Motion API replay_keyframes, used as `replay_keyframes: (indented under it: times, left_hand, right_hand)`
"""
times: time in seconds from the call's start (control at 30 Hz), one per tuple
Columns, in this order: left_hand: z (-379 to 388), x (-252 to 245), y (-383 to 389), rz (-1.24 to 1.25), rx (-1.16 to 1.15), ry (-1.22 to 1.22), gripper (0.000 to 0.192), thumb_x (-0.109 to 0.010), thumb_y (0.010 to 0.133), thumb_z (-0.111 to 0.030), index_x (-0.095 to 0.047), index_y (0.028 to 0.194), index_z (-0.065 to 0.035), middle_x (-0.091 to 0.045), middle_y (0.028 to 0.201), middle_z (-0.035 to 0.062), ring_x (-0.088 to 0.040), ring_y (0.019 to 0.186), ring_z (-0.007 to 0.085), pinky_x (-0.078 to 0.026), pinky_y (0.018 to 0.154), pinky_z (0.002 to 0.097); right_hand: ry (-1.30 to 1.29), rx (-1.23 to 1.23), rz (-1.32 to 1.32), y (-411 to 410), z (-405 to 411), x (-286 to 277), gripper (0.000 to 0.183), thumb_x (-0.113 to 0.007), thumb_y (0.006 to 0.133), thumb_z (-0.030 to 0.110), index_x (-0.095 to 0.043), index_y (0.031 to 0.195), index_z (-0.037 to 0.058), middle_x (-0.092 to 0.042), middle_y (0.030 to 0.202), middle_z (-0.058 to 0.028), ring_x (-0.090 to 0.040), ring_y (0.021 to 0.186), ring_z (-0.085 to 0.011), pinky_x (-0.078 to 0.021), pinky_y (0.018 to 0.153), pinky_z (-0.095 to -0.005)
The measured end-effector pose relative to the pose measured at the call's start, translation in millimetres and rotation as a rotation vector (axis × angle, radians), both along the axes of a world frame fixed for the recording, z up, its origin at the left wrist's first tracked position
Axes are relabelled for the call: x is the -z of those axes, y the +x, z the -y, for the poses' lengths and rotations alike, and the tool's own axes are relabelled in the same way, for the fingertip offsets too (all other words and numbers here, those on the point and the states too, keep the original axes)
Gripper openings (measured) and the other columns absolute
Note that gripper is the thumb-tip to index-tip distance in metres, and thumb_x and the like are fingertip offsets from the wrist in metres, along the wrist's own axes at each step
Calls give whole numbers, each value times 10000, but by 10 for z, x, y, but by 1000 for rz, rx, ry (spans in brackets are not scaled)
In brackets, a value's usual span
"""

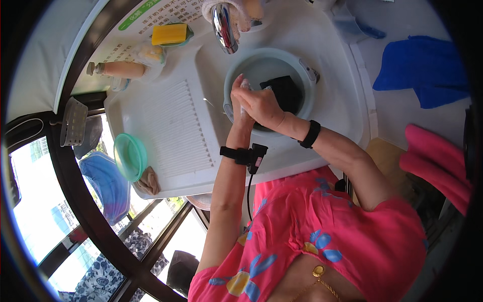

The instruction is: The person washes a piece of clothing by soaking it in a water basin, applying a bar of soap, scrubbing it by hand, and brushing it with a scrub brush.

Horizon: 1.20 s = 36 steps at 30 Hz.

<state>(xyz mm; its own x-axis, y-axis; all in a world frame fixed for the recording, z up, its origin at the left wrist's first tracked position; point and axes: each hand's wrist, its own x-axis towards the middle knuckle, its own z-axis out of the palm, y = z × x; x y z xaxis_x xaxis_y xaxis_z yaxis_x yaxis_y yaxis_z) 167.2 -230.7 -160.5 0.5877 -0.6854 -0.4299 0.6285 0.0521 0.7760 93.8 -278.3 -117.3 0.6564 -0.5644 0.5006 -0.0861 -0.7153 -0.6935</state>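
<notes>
My left hand [239, 99] and my right hand [261, 102] are pressed together over a pale blue-grey basin [310, 105]. Something white, lather or soap, shows between them; I cannot tell which. The right hand lies across the left, hiding much of its palm and fingers. Inside the basin, a dark folded cloth [288, 90] rests in water, just beyond the right hand. The basin stands in the bowl of a white laundry sink [336, 68]. A chrome faucet [222, 28], wrapped in a pinkish towel [241, 19], hangs above its far rim.
Left of the basin is a ribbed washboard [177, 124]. A green bowl [130, 156] and brown cloth [149, 181] sit at the sink's left edge. Behind stand a yellow sponge [169, 34] and pump bottle [120, 70]. Right lies a blue cloth [419, 71]; a cable runs from my left wrist strap [241, 154].
</notes>
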Motion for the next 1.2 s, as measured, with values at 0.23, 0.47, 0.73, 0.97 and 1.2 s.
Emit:
replay_keyframes:
  times: [0.23, 0.47, 0.73, 0.97, 1.2]
  left_hand:
    - [165, -187, -253, 49, 27, 149, 404, -433, 1001, -231, -437, 1324, 12, -541, 1117, 82, -541, 1015, 161, -439, 874, 297]
    - [90, -203, -358, -32, 87, 138, 395, -432, 998, -223, -431, 1320, 5, -557, 1108, 73, -548, 979, 132, -441, 863, 273]
    - [95, 42, -149, 169, 59, 129, 392, -433, 1012, -255, -461, 1292, 18, -531, 1054, 27, -511, 888, 141, -445, 794, 297]
    - [23, -44, -84, 108, 18, 95, 381, -397, 1016, -235, -464, 1267, 43, -570, 1022, 41, -556, 880, 130, -457, 751, 260]
    - [15, 17, -44, 279, 90, 87, 375, -458, 994, -237, -472, 1289, -6, -538, 949, 30, -510, 820, 87, -421, 699, 260]
  right_hand:
    - [35, 112, -293, 32, 439, 283, 114, -612, 872, 102, -599, 984, 86, -628, 699, -148, -640, 622, -333, -500, 512, -380]
    - [26, 81, -131, 7, 484, 339, 111, -607, 877, 105, -603, 987, 90, -617, 666, -134, -624, 589, -338, -498, 506, -376]
    - [-6, 67, -82, 24, 293, 286, 92, -624, 838, 118, -577, 909, 83, -584, 612, -128, -616, 553, -325, -484, 469, -390]
    - [0, -76, -30, -69, -18, 27, 70, -613, 843, 110, -569, 888, 80, -601, 636, -126, -619, 570, -336, -486, 473, -394]
    - [-11, -9, -25, -33, 39, 77, 93, -617, 859, 114, -591, 948, 102, -606, 644, -138, -635, 587, -319, -499, 498, -397]
